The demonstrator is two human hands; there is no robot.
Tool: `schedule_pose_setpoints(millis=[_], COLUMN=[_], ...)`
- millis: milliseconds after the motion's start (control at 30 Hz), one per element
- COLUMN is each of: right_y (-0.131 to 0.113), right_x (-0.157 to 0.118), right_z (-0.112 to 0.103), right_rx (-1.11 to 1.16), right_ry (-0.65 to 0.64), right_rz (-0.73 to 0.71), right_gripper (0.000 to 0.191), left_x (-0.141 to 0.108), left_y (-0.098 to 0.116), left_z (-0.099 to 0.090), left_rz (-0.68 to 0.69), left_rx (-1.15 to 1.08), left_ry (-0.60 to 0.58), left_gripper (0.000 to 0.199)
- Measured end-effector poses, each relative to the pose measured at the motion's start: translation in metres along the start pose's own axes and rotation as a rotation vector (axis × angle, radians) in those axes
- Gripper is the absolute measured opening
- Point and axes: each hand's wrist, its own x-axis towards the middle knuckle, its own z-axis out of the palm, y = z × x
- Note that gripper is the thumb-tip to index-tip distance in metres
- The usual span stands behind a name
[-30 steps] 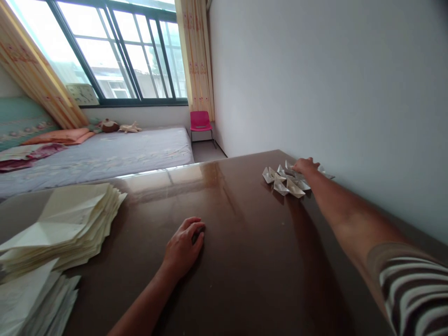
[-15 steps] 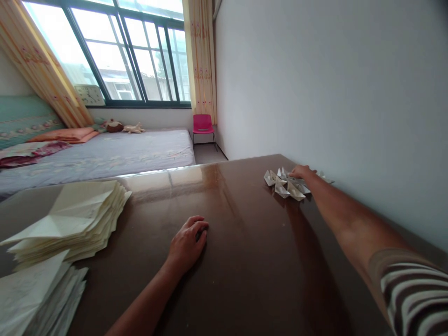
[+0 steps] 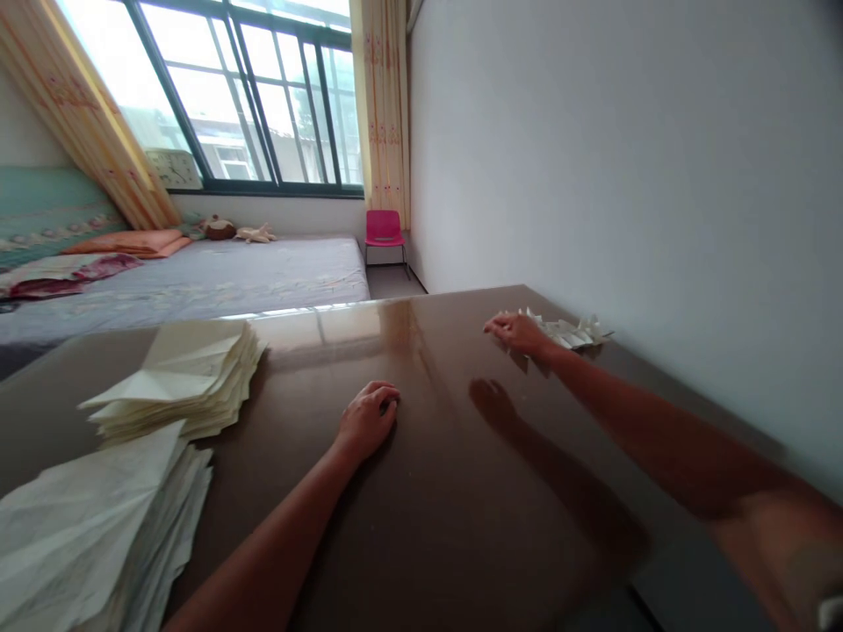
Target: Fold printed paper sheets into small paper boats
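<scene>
Leftward slides my right hand [image 3: 517,332], beside paper boats [image 3: 574,333].
Its fingers bunch, grip unclear; my left hand [image 3: 365,421] curls loosely.

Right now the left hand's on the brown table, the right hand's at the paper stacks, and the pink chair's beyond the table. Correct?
Wrong on the right hand: the head view shows it at the folded paper pieces, not the paper stacks. The rest holds: left hand on the brown table, pink chair beyond it.
</scene>
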Motion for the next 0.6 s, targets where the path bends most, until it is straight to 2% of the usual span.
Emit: schedule_pose_setpoints(millis=[67, 133, 167, 233, 367, 433, 467, 533, 600], right_y=[-0.048, -0.087, -0.100, -0.117, -0.121, -0.118, -0.117, -0.116, -0.115], right_x=[-0.033, -0.063, -0.075, -0.091, -0.098, -0.098, -0.099, -0.100, -0.100], right_z=[0.034, 0.064, 0.076, 0.093, 0.104, 0.104, 0.104, 0.104, 0.105], right_rx=[0.127, 0.154, 0.137, 0.093, 0.047, 0.038, 0.036, 0.036, 0.040], right_ry=[-0.115, -0.198, -0.214, -0.190, -0.138, -0.118, -0.105, -0.084, -0.065], right_rz=[-0.354, -0.560, -0.594, -0.574, -0.531, -0.531, -0.532, -0.537, -0.543], right_gripper=[0.036, 0.041, 0.047, 0.052, 0.050, 0.049, 0.048, 0.047, 0.046], left_x=[-0.002, -0.005, -0.006, -0.009, -0.012, -0.014, -0.016, -0.024, -0.037], left_y=[0.003, 0.006, 0.008, 0.015, 0.032, 0.036, 0.034, 0.022, -0.003], left_z=[-0.001, -0.002, -0.002, -0.004, -0.021, -0.044, -0.060, -0.099, -0.141], left_rz=[0.058, 0.063, 0.061, 0.065, 0.114, 0.126, 0.109, 0.016, -0.141], left_rx=[0.055, 0.094, 0.116, 0.165, 0.257, 0.298, 0.324, 0.400, 0.496], left_ry=[-0.011, -0.023, -0.033, -0.063, -0.204, -0.284, -0.299, -0.254, -0.165], left_gripper=[0.026, 0.027, 0.028, 0.030, 0.028, 0.025, 0.030, 0.037, 0.043])
